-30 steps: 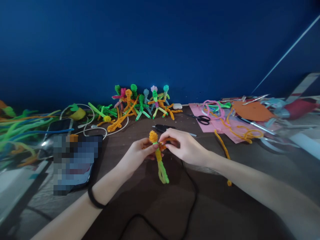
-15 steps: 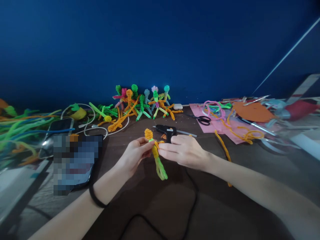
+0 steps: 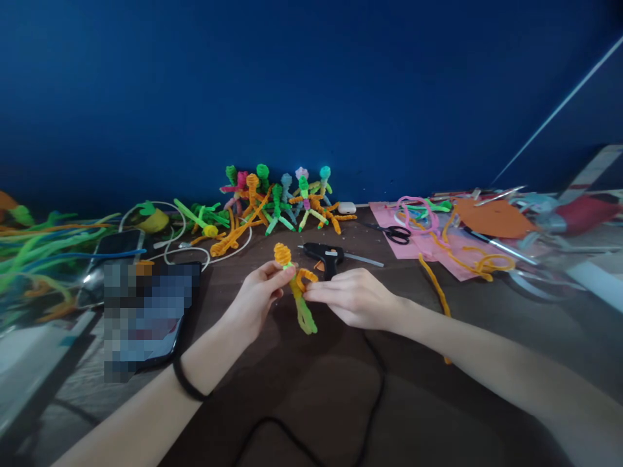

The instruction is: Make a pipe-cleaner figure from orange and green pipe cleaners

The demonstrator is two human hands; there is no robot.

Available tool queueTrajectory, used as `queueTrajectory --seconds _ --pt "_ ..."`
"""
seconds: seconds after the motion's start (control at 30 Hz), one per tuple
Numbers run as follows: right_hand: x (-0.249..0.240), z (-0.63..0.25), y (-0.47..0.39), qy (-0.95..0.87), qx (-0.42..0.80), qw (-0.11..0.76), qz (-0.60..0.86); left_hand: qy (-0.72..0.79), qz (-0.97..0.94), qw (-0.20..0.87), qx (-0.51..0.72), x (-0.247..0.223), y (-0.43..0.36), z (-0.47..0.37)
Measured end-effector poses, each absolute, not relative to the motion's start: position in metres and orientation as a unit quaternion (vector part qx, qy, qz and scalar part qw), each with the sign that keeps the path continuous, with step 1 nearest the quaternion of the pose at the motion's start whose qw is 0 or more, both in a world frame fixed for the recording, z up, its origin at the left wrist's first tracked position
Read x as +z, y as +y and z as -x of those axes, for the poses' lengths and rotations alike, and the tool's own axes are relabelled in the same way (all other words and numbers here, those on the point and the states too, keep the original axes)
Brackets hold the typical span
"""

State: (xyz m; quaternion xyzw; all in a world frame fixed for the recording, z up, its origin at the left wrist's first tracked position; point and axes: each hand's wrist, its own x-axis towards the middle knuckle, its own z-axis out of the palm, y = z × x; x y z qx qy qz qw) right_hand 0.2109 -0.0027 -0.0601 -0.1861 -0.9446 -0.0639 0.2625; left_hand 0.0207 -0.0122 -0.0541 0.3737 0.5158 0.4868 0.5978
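Note:
A pipe-cleaner figure (image 3: 298, 292) with a coiled orange head, a yellow-green body and light green legs hangs over the table between my hands. My left hand (image 3: 257, 297) pinches it just below the head, thumb on top. At its right side, my right hand (image 3: 357, 298) has its fingertips closed on the figure's orange arm, which bends in a loop. Right behind my right hand lies a black glue gun (image 3: 325, 254) with a clear glue stick poking out of its back.
Several finished pipe-cleaner figures (image 3: 276, 202) stand against the blue wall. Scissors (image 3: 398, 233), pink paper (image 3: 457, 259) and an orange pipe cleaner (image 3: 437, 285) lie right. On the left are a phone (image 3: 187, 305), a white cable (image 3: 185, 220) and loose pipe cleaners (image 3: 43, 253). A black cord (image 3: 377, 389) crosses the front.
The figure has shifted slightly left and up in my left hand. My right hand's fingers have straightened, and the figure's orange arm now shows as a loop.

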Motion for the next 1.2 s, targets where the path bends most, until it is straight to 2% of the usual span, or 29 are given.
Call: queueTrajectory --seconds 0.17,0.27,0.53,0.67,0.77,0.97,1.2 --pt "-0.061 -0.209 -0.003 -0.927 0.067 0.297 0.219 0.464 -0.346 0.645 0.499 -0.057 -0.009 -0.018" --pt "-0.057 -0.207 -0.002 -0.918 0.132 0.288 0.236 0.449 -0.351 0.660 0.489 -0.055 -0.010 -0.018" --pt "-0.049 -0.209 0.001 -0.797 0.369 0.292 0.377 0.419 -0.467 0.658 0.415 -0.043 -0.025 -0.025" --pt "-0.050 -0.208 0.002 -0.759 0.421 0.321 0.379 0.432 -0.498 0.634 0.404 -0.043 -0.027 -0.026" --pt "-0.049 -0.208 0.003 -0.741 0.423 0.350 0.387 0.442 -0.504 0.628 0.396 -0.045 -0.026 -0.026" --pt "-0.048 -0.209 0.003 -0.780 0.297 0.396 0.384 0.467 -0.539 0.590 0.378 -0.047 -0.024 -0.027" --pt "-0.040 -0.203 -0.011 -0.791 0.266 0.412 0.366 0.491 -0.553 0.552 0.385 -0.040 -0.028 -0.032"
